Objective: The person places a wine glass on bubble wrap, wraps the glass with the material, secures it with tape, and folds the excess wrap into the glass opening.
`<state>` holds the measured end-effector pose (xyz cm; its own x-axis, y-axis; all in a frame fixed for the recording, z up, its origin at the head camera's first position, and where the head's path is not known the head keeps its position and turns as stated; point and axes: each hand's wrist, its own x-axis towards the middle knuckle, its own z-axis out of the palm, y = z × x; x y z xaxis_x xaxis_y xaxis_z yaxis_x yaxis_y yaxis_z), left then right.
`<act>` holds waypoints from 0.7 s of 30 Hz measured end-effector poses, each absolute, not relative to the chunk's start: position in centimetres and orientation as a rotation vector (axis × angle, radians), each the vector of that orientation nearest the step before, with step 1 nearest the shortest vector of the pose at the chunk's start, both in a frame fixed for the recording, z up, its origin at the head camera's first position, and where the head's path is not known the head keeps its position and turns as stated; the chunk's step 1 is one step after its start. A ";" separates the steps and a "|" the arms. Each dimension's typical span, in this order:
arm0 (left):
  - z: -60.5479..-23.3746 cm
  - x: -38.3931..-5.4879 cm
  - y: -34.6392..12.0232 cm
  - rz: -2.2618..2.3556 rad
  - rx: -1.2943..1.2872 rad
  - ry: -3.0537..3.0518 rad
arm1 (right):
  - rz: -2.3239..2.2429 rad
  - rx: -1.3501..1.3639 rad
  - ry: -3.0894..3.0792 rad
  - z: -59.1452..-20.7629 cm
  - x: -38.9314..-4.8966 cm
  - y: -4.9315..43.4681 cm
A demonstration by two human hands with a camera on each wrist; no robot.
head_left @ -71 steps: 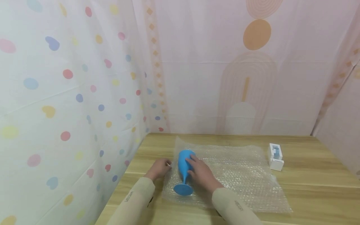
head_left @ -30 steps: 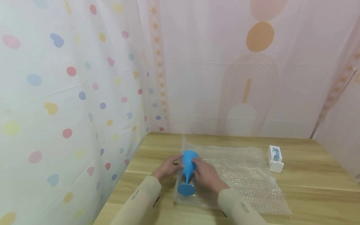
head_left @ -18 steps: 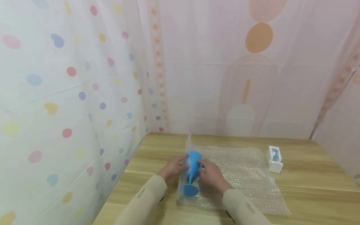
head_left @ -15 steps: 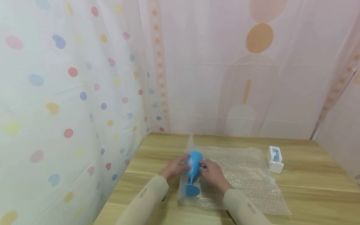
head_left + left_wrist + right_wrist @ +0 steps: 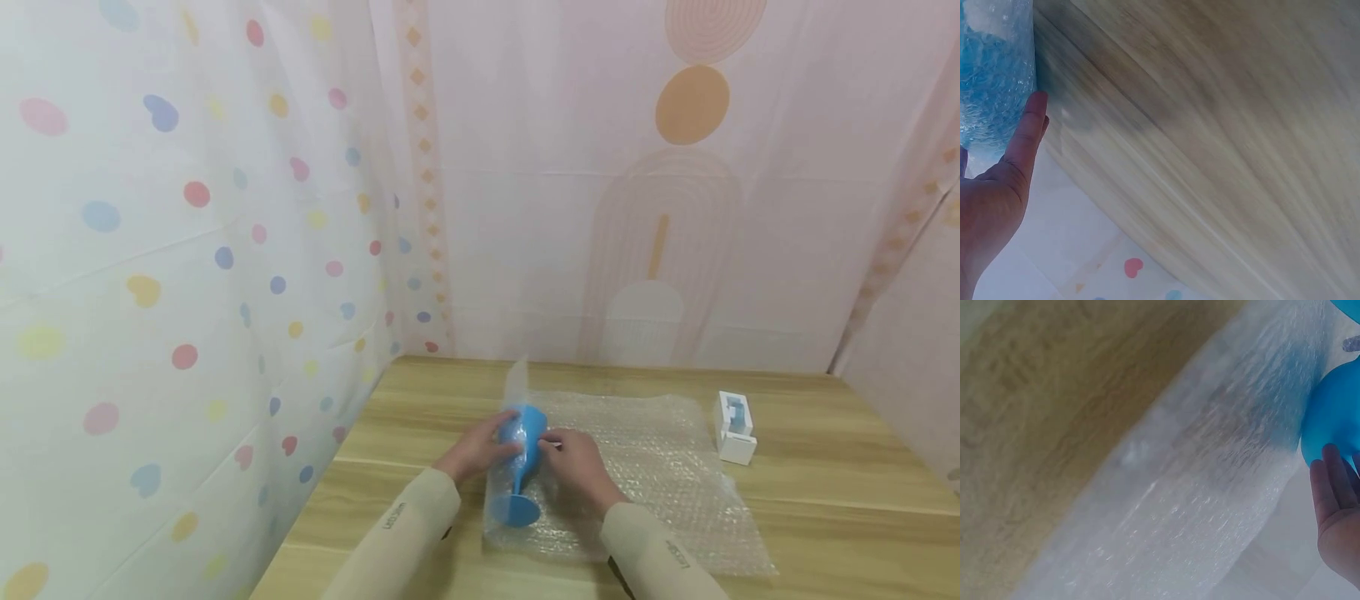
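A blue goblet (image 5: pixel 529 446) lies on its side on the bubble wrap (image 5: pixel 645 467), its round foot toward me. The wrap's left edge is folded up and over the goblet's left side. My left hand (image 5: pixel 477 448) presses that fold to the bowl, thumb and fingers spread. In the left wrist view, a nearly straight finger (image 5: pixel 1030 128) lies along the wrapped blue bowl. From the other side my right hand (image 5: pixel 579 467) touches the bowl with its fingertips. The right wrist view shows those fingers (image 5: pixel 1324 490) fairly straight against bare blue.
A white tape dispenser (image 5: pixel 735 429) with a bluish roll stands on the wooden table (image 5: pixel 840 467), right of the wrap. Dotted cloth (image 5: pixel 225 275) hangs along the left side, and a pale patterned cloth (image 5: pixel 540 250) behind the table.
The left hand has come from the wrap's left edge onto the goblet, bringing the wrap up over it. Goblet and both hands have shifted right; the right hand has slid to the bowl's right side.
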<state>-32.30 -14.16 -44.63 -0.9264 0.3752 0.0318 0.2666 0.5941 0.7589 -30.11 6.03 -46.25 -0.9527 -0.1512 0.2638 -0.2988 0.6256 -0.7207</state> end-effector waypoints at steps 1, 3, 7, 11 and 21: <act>-44.6 -32.3 -14.0 1.249 0.534 2.684 | 1.229 0.370 -2.669 -46.3 -30.1 6.1; -44.5 -32.2 -13.7 1.249 0.530 2.688 | 1.218 0.372 -2.668 -46.3 -30.1 6.3; -44.4 -32.3 -13.1 1.222 0.569 2.718 | 1.225 0.367 -2.669 -46.5 -29.9 6.6; -44.3 -32.4 -12.7 1.188 0.601 2.745 | 1.244 0.350 -2.674 -46.5 -29.9 6.8; -44.5 -32.3 -11.7 1.108 0.563 2.795 | 1.498 0.037 -2.694 -45.5 -30.0 6.1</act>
<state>-32.34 -11.72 -44.54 -0.9290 0.3655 0.0573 0.3055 0.6705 0.6760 -30.05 6.14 -45.53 -0.9980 0.0077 0.0634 -0.0498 0.5279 -0.8478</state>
